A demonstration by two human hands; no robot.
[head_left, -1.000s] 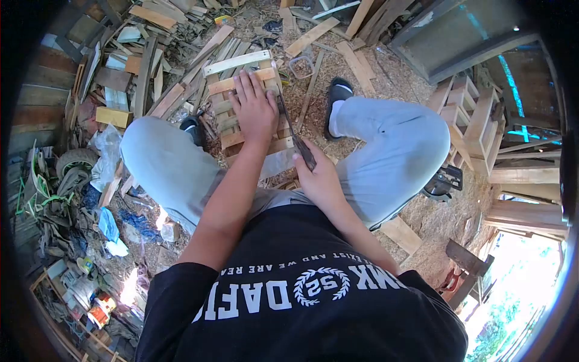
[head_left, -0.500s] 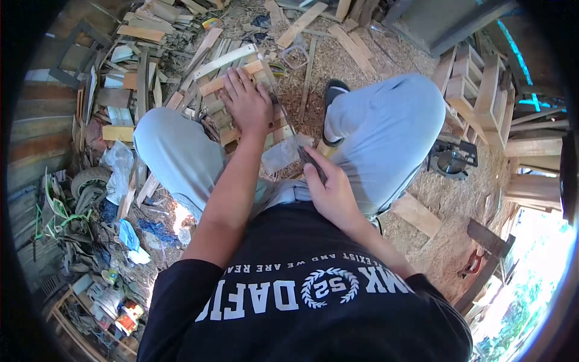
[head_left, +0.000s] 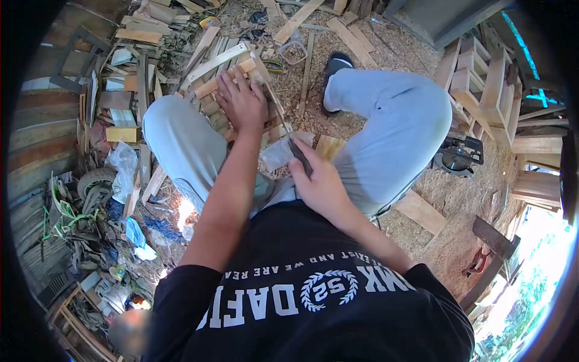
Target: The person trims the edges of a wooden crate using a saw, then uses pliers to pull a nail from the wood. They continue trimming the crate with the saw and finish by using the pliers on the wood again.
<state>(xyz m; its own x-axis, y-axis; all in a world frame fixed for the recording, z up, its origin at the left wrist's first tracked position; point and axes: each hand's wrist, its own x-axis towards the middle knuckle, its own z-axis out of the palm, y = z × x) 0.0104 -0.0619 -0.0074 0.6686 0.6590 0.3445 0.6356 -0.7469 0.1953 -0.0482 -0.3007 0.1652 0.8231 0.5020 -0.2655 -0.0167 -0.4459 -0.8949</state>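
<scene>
My left hand (head_left: 243, 107) lies flat on a small slatted wooden piece (head_left: 218, 65) between my knees, fingers stretched over its slats. My right hand (head_left: 322, 184) is wrapped round the dark handle of a thin-bladed tool (head_left: 301, 154), held in front of my lap. The narrow blade points away from me, toward the near right side of the slatted piece, and its far end blends in with the wood there. Just below the blade is a clear plastic bag (head_left: 278, 155), beside my left knee.
Scrap wood (head_left: 140, 36) is heaped at the far left. A power saw (head_left: 458, 155) sits on the sawdust-covered floor right of my knee, near wooden crates (head_left: 482, 90). A loose board (head_left: 420, 211) lies closer. Bags, a wheel (head_left: 96, 179) and clutter fill the left.
My right hand has moved a little left and forward with the tool, its blade now closer to the slatted piece. My left hand has stayed on the wood, and my right knee has shifted slightly outward.
</scene>
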